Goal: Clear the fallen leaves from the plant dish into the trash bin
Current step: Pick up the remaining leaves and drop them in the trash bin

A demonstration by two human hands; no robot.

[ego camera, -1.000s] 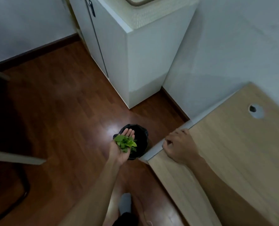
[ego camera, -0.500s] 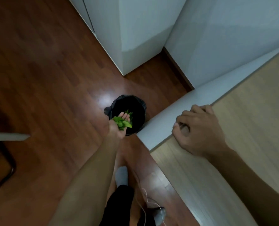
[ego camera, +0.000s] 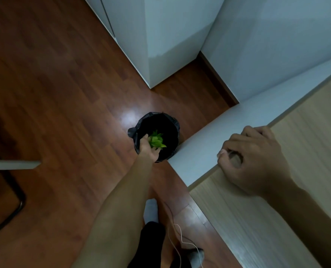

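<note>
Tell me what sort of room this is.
Probably a home room, perhaps a bedroom or study: wood floor, a desk against the wall, a white cabinet, and a small lined bin beside the desk.

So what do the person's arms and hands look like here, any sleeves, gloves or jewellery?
Both forearms are bare as far as the frame shows: no sleeves, gloves, watch or rings visible on the left hand or the right hand. Dim light and blur could hide small details.

Left hand (ego camera: 148, 149), formerly palm-up at the trash bin (ego camera: 157, 120) rim, has tipped sideways; green leaves (ego camera: 157, 141) now slide off over its opening.
</note>
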